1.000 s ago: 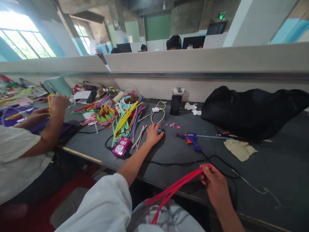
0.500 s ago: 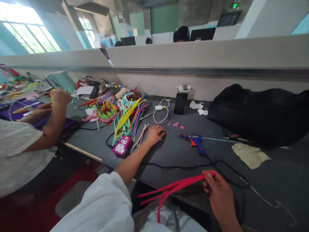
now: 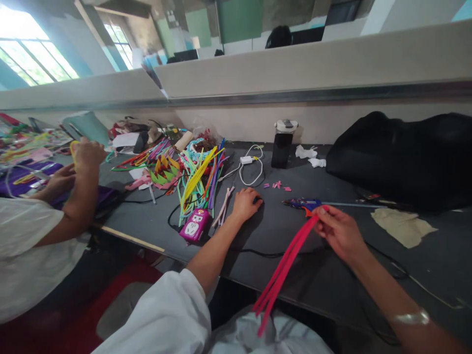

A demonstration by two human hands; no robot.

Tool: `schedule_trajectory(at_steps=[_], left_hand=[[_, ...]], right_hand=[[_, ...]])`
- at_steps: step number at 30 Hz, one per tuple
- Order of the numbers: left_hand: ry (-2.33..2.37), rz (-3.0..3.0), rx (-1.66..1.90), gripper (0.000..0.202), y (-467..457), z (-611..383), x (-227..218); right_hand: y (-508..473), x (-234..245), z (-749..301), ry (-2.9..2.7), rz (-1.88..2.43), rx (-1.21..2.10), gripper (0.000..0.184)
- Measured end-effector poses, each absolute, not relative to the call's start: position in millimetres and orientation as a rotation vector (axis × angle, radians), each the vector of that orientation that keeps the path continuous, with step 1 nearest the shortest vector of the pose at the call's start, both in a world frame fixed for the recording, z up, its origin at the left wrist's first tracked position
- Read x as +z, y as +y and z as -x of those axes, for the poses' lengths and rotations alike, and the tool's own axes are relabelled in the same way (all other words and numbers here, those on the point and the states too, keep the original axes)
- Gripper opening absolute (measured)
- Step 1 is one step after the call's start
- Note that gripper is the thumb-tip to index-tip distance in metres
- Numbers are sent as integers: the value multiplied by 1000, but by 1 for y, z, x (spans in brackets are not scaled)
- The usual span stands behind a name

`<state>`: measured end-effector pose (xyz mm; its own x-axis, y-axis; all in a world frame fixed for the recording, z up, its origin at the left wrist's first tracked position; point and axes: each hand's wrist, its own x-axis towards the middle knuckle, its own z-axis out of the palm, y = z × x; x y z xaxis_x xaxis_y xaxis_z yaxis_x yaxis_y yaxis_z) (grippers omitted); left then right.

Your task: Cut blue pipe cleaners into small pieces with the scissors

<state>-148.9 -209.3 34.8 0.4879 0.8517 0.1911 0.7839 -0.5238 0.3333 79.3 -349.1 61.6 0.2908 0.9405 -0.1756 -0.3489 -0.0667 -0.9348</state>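
Observation:
My right hand (image 3: 341,232) pinches the top end of a bundle of long red pipe cleaners (image 3: 285,263), which hang down over the table's front edge toward my lap. It is just in front of a blue glue gun (image 3: 304,204) lying on the dark table (image 3: 295,275). My left hand (image 3: 246,203) rests knuckles-up on the table with its fingers curled over a small dark thing I cannot make out. Beside it lie pale sticks (image 3: 224,211), a pile of coloured pipe cleaners (image 3: 199,179) and a pink power strip (image 3: 194,224).
A co-worker in a white shirt (image 3: 25,255) works at the left, hands (image 3: 86,155) on yellow material. A black bag (image 3: 405,157) lies at the right, a beige cloth (image 3: 403,226) before it. A dark bottle (image 3: 282,145), white charger cable (image 3: 250,167) and black cord (image 3: 258,253) are nearby.
My right hand has lifted the red pipe cleaners up and forward from the table's front edge to just by the glue gun. My left hand has stayed in place.

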Motion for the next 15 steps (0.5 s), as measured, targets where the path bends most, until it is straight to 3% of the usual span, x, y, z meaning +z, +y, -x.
schedule_trajectory(at_steps=[15], left_hand=[[1568,-2525,536,24,-225,137,28]], right_hand=[[-355,25,-87,-778,1356,766,30]])
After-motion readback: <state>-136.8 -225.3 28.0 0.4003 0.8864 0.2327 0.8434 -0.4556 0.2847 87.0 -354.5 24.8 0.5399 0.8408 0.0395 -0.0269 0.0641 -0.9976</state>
